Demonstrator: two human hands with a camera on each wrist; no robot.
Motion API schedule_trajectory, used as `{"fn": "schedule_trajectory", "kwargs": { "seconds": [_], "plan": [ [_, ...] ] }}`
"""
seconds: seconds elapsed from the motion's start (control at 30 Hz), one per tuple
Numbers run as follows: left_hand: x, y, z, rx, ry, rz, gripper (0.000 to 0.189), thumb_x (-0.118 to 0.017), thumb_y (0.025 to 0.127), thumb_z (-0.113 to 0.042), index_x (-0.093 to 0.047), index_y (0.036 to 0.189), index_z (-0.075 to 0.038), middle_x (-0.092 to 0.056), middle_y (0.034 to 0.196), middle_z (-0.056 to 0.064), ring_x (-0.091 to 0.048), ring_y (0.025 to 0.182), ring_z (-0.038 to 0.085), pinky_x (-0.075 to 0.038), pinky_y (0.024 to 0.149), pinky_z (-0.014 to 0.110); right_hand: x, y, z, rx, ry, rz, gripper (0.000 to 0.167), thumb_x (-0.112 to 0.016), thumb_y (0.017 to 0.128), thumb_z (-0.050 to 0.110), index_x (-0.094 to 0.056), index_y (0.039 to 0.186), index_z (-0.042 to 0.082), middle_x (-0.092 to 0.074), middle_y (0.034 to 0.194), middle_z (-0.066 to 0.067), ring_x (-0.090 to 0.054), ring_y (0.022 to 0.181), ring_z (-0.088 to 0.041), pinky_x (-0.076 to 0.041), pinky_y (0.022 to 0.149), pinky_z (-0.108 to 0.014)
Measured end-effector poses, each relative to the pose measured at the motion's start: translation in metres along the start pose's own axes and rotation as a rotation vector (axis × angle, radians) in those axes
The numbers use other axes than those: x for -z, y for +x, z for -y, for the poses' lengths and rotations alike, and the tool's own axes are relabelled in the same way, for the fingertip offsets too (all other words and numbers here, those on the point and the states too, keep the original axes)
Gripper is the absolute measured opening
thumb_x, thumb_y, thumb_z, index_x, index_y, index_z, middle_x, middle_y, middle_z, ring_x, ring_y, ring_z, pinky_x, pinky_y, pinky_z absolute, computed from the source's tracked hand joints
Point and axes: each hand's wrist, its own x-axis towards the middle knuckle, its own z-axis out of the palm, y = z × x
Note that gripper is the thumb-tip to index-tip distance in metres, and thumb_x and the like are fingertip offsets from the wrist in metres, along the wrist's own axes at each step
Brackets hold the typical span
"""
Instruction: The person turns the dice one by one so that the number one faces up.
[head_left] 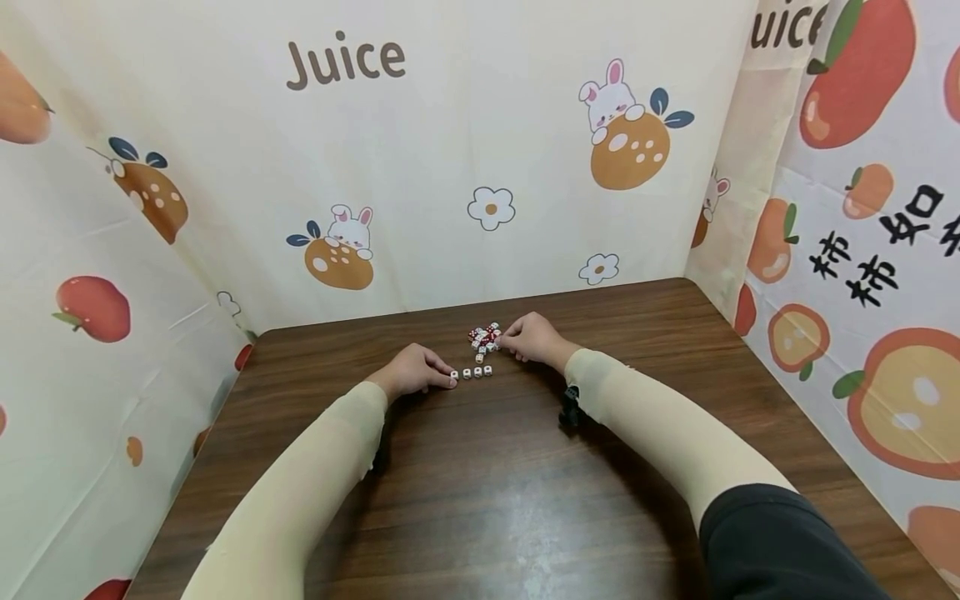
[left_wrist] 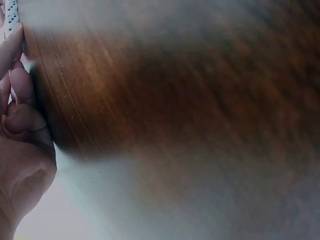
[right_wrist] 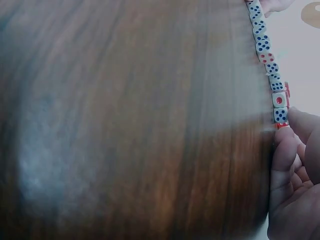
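Left of a short row of white dice, my left hand pinches the end white die between thumb and index finger. Behind the row lies a small heap of red and white dice, with a white die at its near side. At the heap's right edge, my right hand has thumb and forefinger closed together on a die, mostly hidden by the fingertips. The right wrist view shows a red die right at those fingertips. Dice with blue pips show beyond the left fingers in the left wrist view.
The dice stand on a dark brown wooden table. A pale curtain with fruit and rabbit prints rises behind the table, and similar printed cloth hangs at both sides. A small black item hangs under the right wrist.
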Motion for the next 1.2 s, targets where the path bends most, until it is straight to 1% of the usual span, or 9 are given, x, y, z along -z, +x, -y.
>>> {"fn": "schedule_trajectory", "kwargs": {
  "seconds": [0.13, 0.27, 0.37, 0.53, 0.7, 0.97, 1.2],
  "plan": [
    [-0.0008, -0.0004, -0.0010, 0.003, -0.007, -0.001, 0.021, -0.096, 0.094, -0.023, -0.092, 0.109, -0.009, -0.087, 0.121, 0.006, -0.060, 0.070, 0.012, -0.054, 0.064, 0.026, 0.0024, -0.0012, -0.0017, 0.003, 0.013, 0.028, 0.023, -0.082, 0.107, 0.030, -0.091, 0.105, 0.009, -0.076, 0.073, -0.001, -0.067, 0.061, -0.012, -0.059, 0.061, -0.028],
    [-0.0010, -0.0016, -0.0011, 0.014, -0.013, -0.005, 0.021, -0.096, 0.094, -0.023, -0.092, 0.109, -0.009, -0.087, 0.121, 0.007, -0.060, 0.071, 0.012, -0.054, 0.065, 0.027, 0.0056, -0.0039, -0.0008, 0.006, 0.028, 0.056, 0.017, -0.083, 0.106, 0.024, -0.090, 0.107, 0.009, -0.078, 0.075, -0.001, -0.068, 0.064, -0.012, -0.059, 0.062, -0.027],
    [-0.0009, -0.0020, -0.0001, 0.018, -0.012, -0.005, 0.021, -0.096, 0.094, -0.023, -0.092, 0.109, -0.010, -0.087, 0.122, 0.007, -0.060, 0.072, 0.012, -0.054, 0.065, 0.027, 0.0064, -0.0065, 0.0013, 0.001, 0.030, 0.065, 0.017, -0.082, 0.107, 0.024, -0.090, 0.108, 0.009, -0.078, 0.077, -0.002, -0.069, 0.065, -0.012, -0.060, 0.063, -0.027],
    [-0.0007, -0.0016, 0.0001, 0.010, -0.013, 0.000, 0.020, -0.096, 0.095, -0.023, -0.092, 0.109, -0.010, -0.087, 0.123, 0.007, -0.061, 0.075, 0.012, -0.055, 0.066, 0.026, 0.0030, -0.0086, 0.0037, -0.020, 0.036, 0.038, 0.024, -0.080, 0.108, 0.029, -0.090, 0.108, 0.007, -0.074, 0.078, -0.001, -0.068, 0.064, -0.011, -0.060, 0.063, -0.027],
    [-0.0008, -0.0022, -0.0022, 0.006, -0.011, -0.004, 0.021, -0.096, 0.094, -0.023, -0.092, 0.110, -0.009, -0.087, 0.124, 0.008, -0.062, 0.076, 0.012, -0.055, 0.066, 0.026, -0.0003, -0.0073, 0.0031, -0.022, 0.041, 0.006, 0.023, -0.082, 0.108, 0.028, -0.090, 0.106, 0.006, -0.073, 0.076, -0.001, -0.067, 0.062, -0.010, -0.059, 0.061, -0.026],
    [-0.0005, -0.0020, -0.0022, -0.001, -0.004, -0.007, 0.022, -0.096, 0.094, -0.022, -0.091, 0.110, -0.008, -0.087, 0.122, 0.008, -0.063, 0.078, 0.013, -0.055, 0.066, 0.028, -0.0001, -0.0063, 0.0019, -0.002, 0.006, -0.006, 0.026, -0.080, 0.109, 0.031, -0.090, 0.106, 0.007, -0.073, 0.072, -0.001, -0.065, 0.059, -0.011, -0.057, 0.059, -0.028],
    [-0.0017, -0.0013, -0.0014, 0.000, 0.006, -0.006, 0.021, -0.095, 0.095, -0.023, -0.092, 0.110, -0.009, -0.087, 0.122, 0.007, -0.062, 0.076, 0.012, -0.055, 0.066, 0.027, 0.0012, -0.0064, 0.0011, -0.007, 0.018, 0.017, 0.020, -0.080, 0.108, 0.025, -0.091, 0.107, 0.008, -0.073, 0.074, 0.001, -0.065, 0.061, -0.010, -0.057, 0.061, -0.026]
  ]
}}
